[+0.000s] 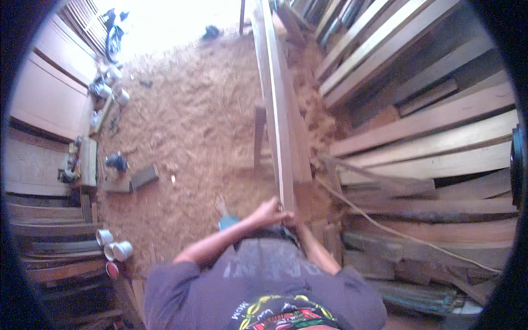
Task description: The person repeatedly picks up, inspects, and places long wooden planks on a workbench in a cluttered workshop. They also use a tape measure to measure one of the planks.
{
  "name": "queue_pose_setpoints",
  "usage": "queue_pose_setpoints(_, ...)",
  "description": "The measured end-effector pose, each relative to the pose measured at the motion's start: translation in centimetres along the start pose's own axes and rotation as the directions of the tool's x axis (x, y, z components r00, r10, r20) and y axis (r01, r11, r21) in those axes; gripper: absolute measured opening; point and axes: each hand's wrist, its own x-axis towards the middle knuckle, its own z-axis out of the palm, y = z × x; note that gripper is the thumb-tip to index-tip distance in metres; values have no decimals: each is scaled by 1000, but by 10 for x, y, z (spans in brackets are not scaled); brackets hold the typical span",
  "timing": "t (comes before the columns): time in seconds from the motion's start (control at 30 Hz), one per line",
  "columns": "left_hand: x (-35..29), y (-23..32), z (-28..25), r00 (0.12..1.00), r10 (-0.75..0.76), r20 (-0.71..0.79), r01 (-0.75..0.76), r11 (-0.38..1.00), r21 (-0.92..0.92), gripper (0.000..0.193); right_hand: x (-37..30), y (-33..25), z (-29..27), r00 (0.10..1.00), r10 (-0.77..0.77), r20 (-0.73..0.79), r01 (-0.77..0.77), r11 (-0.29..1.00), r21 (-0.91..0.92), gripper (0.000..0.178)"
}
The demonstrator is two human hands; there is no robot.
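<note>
A long, narrow wooden board (278, 104) runs from the bright far end of the space back toward my waist, its top edge catching the light. At its near end my left hand (268, 213) is closed on the board's left side. Close beside it, my right hand (289, 219) is closed around the same end from the right. The fingers are small and slightly blurred, so any small item among them cannot be made out. A wider reddish plank (297, 148) lies along the board's right side. A wooden support leg (258, 137) stands under them.
Stacked timber (423, 137) fills the right side, with a thin pale strip (407, 239) slanting across it. Wood shavings (181, 110) cover the floor. On the left are a blue power tool (116, 161), wood blocks (144, 175), white cups (122, 251) and large panels (49, 93).
</note>
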Motion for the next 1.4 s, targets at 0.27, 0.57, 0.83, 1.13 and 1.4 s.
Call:
queue_pose_setpoints(0.27, -25, -71, -22, 977, -212, -11, 151, 731, -665, 71, -3, -10, 62, 844, -488, -221, 378, 835, -400, 88)
queue_pose_setpoints(0.57, -51, -52, -43, 916, -228, -329, 308, 927, 215, 79, -1, -16, 78, 979, -200, 33, 202, 950, -238, 75)
queue_pose_setpoints(0.83, -41, 44, -32, 973, -71, -221, 168, 870, 463, 82, 2, 2, 64, 992, -77, 98, 85, 993, -83, 66)
queue_pose_setpoints(1.13, -40, 27, -38, 979, -43, -201, 131, 884, 449, 94, -1, 2, 57, 969, -25, 246, 13, 998, 54, 55)
queue_pose_setpoints(1.4, -40, -8, -43, 982, -34, -186, 60, 989, 133, 72, 2, 2, 54, 918, -44, 393, -26, 985, 171, 46)
